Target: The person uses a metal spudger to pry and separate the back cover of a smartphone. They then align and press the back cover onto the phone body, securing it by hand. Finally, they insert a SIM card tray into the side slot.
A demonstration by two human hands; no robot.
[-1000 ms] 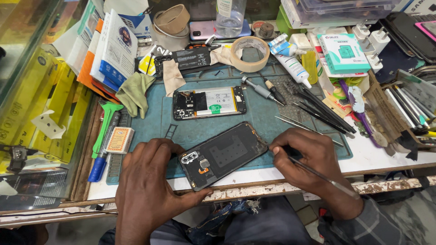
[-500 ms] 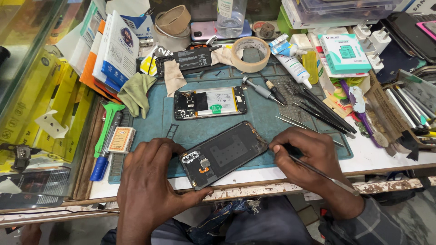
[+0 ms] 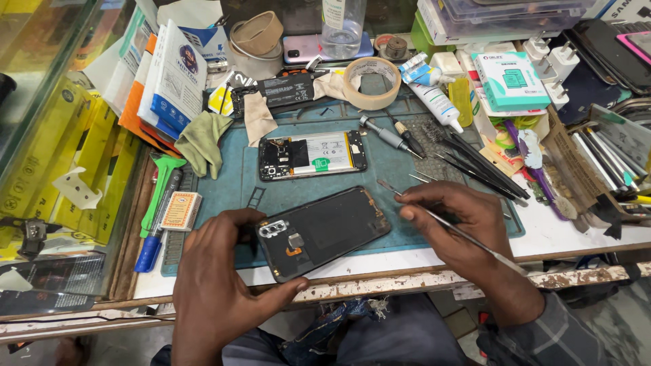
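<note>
Lifted since a second ago, right hand (image 3: 461, 220) pinching thin metal tweezers (image 3: 447, 227) just right of black phone back cover (image 3: 322, 232), no longer on its edge. Left hand (image 3: 217, 285) gripping cover at lower centre. Opened phone (image 3: 312, 154) above on teal mat (image 3: 224, 196), cluttered bench (image 3: 576, 234).

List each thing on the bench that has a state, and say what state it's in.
Back cover: off the phone, inner side up, tilted, held by left hand.
Phone: opened, battery exposed, flat on mat.
Tool: thin metal, in right hand, tip lifted clear of cover.
Tape roll: lying flat.
Glue tube: capped, on its side.
Bottle: upright.
</note>
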